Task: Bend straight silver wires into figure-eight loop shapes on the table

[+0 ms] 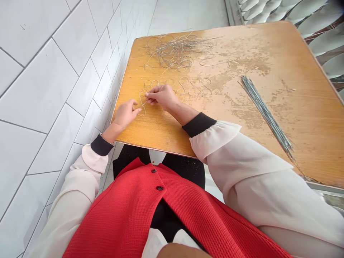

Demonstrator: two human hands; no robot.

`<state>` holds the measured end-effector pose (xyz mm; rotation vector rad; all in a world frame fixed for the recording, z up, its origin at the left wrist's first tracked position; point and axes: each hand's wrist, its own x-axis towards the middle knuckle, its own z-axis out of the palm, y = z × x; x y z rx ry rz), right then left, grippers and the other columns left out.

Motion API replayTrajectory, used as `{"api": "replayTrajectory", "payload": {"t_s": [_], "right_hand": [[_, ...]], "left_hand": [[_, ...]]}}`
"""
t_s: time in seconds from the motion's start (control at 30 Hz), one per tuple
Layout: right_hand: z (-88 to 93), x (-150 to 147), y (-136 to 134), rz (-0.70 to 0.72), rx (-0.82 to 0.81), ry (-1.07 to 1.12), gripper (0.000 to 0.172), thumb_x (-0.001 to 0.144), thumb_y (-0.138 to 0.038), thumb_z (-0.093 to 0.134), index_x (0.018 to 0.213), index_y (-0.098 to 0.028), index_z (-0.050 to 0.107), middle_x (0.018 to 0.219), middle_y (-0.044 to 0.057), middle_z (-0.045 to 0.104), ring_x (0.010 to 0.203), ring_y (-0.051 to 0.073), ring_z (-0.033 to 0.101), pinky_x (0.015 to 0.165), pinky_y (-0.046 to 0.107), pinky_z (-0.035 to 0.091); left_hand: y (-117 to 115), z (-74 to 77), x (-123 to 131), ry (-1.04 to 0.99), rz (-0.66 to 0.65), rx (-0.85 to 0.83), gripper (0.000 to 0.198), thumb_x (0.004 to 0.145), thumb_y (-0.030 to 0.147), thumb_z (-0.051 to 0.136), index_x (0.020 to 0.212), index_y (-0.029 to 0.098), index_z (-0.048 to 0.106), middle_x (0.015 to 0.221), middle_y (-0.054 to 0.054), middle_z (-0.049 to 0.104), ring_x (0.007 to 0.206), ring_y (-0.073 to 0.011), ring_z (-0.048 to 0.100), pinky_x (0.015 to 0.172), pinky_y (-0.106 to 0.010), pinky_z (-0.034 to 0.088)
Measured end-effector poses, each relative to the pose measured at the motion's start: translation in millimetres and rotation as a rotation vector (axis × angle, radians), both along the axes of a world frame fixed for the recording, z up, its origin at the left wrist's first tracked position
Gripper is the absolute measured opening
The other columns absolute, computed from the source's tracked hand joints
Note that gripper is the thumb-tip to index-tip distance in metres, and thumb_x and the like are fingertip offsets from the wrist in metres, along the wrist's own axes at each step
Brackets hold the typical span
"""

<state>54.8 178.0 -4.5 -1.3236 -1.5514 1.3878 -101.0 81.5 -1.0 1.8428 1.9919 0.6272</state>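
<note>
My left hand [125, 113] rests near the front left of a worn wooden table [242, 118], fingers curled and pinching the lower part of a thin bent wire [142, 102]. My right hand [162, 96] lies just beyond it, fingers pinched on the same wire's upper part. A row of looped wire shapes [188, 86] lies flat on the table just past my right hand.
A tangled heap of bent wires [176, 52] sits at the far left of the table. A bundle of straight wires [266, 113] lies diagonally on the right. A white tiled wall [53, 79] runs along the left. Slatted metal [319, 32] stands at the far right.
</note>
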Motion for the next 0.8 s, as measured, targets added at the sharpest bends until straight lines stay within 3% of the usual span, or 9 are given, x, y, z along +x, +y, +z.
{"api": "replayTrajectory", "payload": {"t_s": [0.17, 0.3, 0.5, 0.8], "right_hand": [[12.7, 9.1, -14.6, 0.036, -0.037, 0.246, 0.025, 0.084, -0.014, 0.082, 0.064, -0.017, 0.067, 0.061, 0.002, 0.069, 0.048, 0.009, 0.06, 0.051, 0.021, 0.054], [18.0, 9.7, -20.4, 0.056, -0.009, 0.28, 0.027, 0.08, -0.017, 0.086, 0.062, -0.016, 0.066, 0.058, 0.001, 0.068, 0.046, 0.008, 0.061, 0.051, 0.02, 0.055], [18.0, 7.3, -25.7, -0.005, 0.053, 0.319, 0.025, 0.084, -0.014, 0.081, 0.064, -0.017, 0.066, 0.061, 0.0, 0.069, 0.049, 0.009, 0.063, 0.053, 0.021, 0.056], [18.7, 7.7, -28.2, -0.002, 0.016, 0.302, 0.022, 0.087, -0.018, 0.077, 0.066, -0.017, 0.069, 0.067, 0.001, 0.071, 0.054, 0.01, 0.065, 0.056, 0.022, 0.056]], "left_hand": [[14.4, 1.4, 0.6, -0.424, -0.075, 0.064, 0.005, 0.086, 0.018, 0.071, 0.088, 0.018, 0.067, 0.075, 0.0, 0.069, 0.07, -0.0113, 0.063, 0.068, -0.024, 0.047], [18.7, 15.6, 9.1, -0.679, -0.043, 0.055, 0.014, 0.092, 0.018, 0.066, 0.078, 0.017, 0.064, 0.067, 0.001, 0.067, 0.058, -0.0065, 0.059, 0.061, -0.019, 0.046], [16.6, 20.2, 16.5, -0.766, 0.004, 0.038, 0.022, 0.098, 0.026, 0.063, 0.079, 0.018, 0.067, 0.068, 0.0, 0.069, 0.057, -0.0059, 0.062, 0.052, -0.017, 0.039], [19.2, 19.4, 19.5, -0.781, 0.069, 0.083, 0.026, 0.096, 0.031, 0.067, 0.073, 0.019, 0.069, 0.067, 0.001, 0.068, 0.054, -0.0053, 0.055, 0.057, -0.019, 0.044]]}}
